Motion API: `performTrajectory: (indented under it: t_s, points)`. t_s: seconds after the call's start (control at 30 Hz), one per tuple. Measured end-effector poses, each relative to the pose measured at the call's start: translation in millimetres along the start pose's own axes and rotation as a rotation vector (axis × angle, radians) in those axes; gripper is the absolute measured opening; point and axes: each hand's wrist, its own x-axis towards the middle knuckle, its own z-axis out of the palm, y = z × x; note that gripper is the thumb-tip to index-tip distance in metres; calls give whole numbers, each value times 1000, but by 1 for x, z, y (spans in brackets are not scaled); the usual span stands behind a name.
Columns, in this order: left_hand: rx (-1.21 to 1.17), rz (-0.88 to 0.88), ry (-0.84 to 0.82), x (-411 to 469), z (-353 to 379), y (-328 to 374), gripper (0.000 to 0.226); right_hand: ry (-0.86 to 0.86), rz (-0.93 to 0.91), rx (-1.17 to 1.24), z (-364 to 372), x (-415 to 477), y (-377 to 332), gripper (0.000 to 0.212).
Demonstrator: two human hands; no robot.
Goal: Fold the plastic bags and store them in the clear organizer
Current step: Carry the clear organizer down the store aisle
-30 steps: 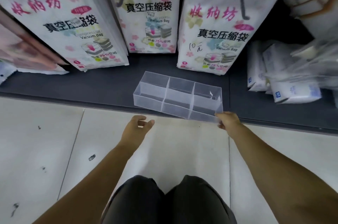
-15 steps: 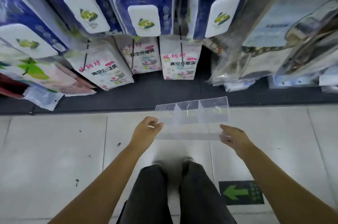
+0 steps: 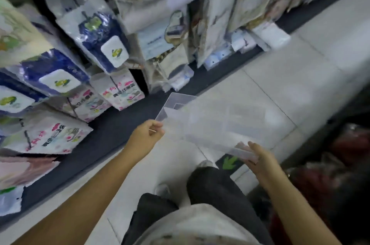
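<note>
The clear organizer, a see-through plastic tray with dividers, hangs in the air over the tiled floor in front of me, blurred by motion. My left hand grips its left end with curled fingers. My right hand holds its right end, fingers under the edge and thumb on top. No loose plastic bags to fold are plainly visible.
Store shelving with a dark base runs along the left, hung with packaged vacuum bags and blue packs. A green arrow sticker marks the floor by my feet. Dark red bundles lie at the right.
The organizer was lifted off the dark shelf base and now hangs in both hands. My left hand took hold of its left end. The view swung to the right and rose.
</note>
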Motion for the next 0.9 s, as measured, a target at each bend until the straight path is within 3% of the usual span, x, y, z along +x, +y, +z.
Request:
performTrajectory:
  t_s: [0.1, 0.33, 0.43, 0.53, 0.7, 0.83, 0.9]
  points:
    - [17, 74, -99, 10, 40, 42, 16, 120, -34, 164, -57, -17, 9, 50]
    - [-18, 161, -279, 36, 155, 139, 12, 372, -114, 397, -156, -24, -8, 29]
    - [19, 195, -346, 45, 194, 172, 12, 429, -168, 449, -185, -16, -25, 19]
    - [81, 207, -414, 59, 221, 200, 11, 481, -170, 495, -210, 0, -42, 27]
    - [136, 171, -406, 118, 260, 254, 10, 513, -132, 589, -245, 52, -86, 19]
    - [185, 206, -376, 192, 302, 315, 9, 517, -128, 589, -279, 117, -152, 29]
    - [188, 217, -371, 232, 328, 354, 10, 520, -132, 598, -300, 151, -196, 51]
